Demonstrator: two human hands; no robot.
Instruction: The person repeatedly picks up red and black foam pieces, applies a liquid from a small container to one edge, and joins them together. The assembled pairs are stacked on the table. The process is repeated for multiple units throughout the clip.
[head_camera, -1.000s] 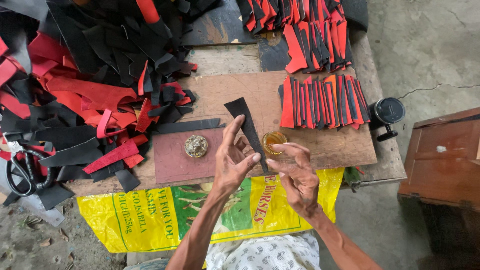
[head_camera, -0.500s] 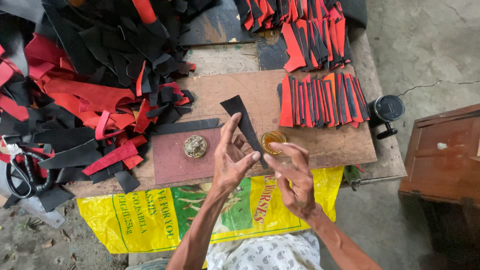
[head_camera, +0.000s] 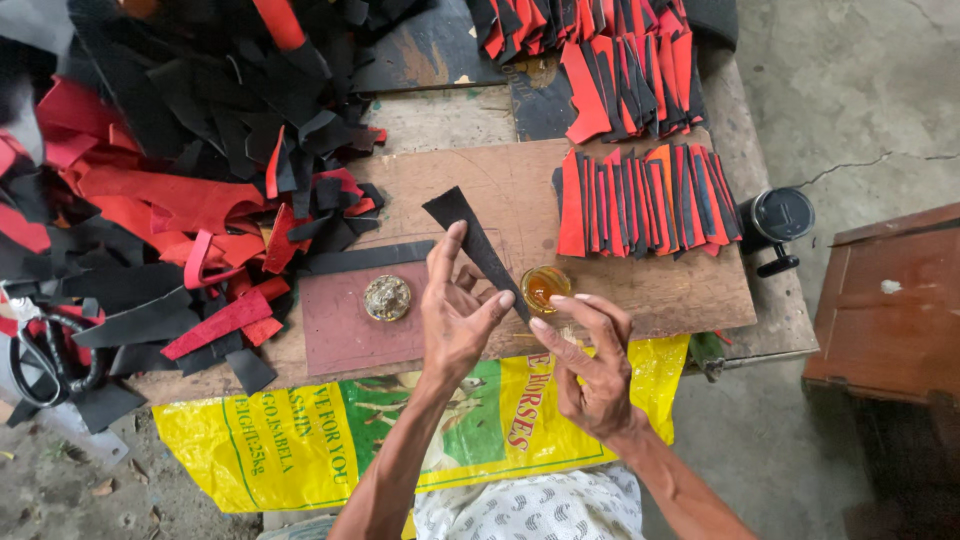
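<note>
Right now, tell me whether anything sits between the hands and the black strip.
Nothing visible does. The left hand already holds the black strip in its fingers, and the right hand is just beside it, above the small amber-filled cup.

There is only one view, from a camera on the head of the person. It looks almost straight down over the workbench (head_camera: 620, 290), from above and a little behind the hands. The person's own lap and forearms come in from the bottom edge, so the far side of the bench is at the top of the picture. The left hand (head_camera: 455, 310) and the right hand (head_camera: 590, 365) are near the middle, quite close to the lens. On the right edge the concrete floor (head_camera: 860, 90) shows, well below. No second view shares the scene.
</note>
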